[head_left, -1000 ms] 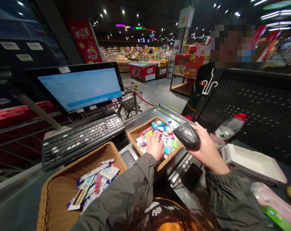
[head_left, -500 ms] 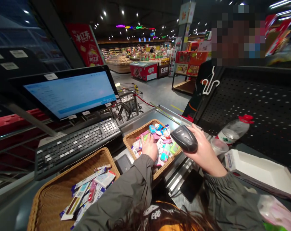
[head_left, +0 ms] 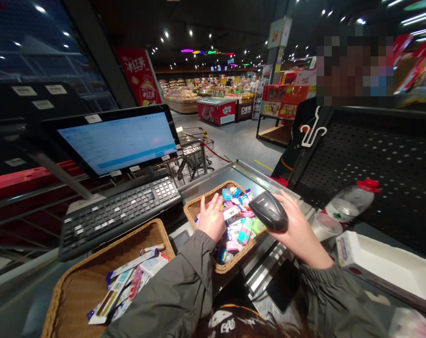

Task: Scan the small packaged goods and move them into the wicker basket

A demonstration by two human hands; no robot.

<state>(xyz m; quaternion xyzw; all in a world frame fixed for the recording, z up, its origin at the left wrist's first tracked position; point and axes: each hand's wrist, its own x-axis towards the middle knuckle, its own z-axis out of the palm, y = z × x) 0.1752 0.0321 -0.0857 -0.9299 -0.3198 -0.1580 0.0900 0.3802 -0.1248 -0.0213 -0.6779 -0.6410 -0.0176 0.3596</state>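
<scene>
My right hand (head_left: 297,230) is wrapped round a black handheld barcode scanner (head_left: 269,211), which it holds over the right side of a small wicker basket (head_left: 234,264). That basket is filled with small packaged goods, among them a teal-and-pink item (head_left: 245,231) and blue-and-white pieces (head_left: 230,193). Over the basket's left part rests my left hand (head_left: 213,221), fingers apart and reaching onto the goods near something pink; its fingertips partly cover what they touch. To the left, a larger wicker basket (head_left: 68,291) contains several thin boxed and carded packs (head_left: 128,281).
Behind the baskets stand a keyboard (head_left: 124,211) and a monitor (head_left: 121,141). At right are a phone (head_left: 283,285), a plastic cup (head_left: 326,227), a red-capped bottle (head_left: 353,199) and an open white box (head_left: 389,263). A person in dark clothing (head_left: 293,145) stands beyond the counter.
My left hand has shifted left and slightly back within the small basket, uncovering goods near its front. The scanner stays in my right hand. The whole view has tilted slightly.
</scene>
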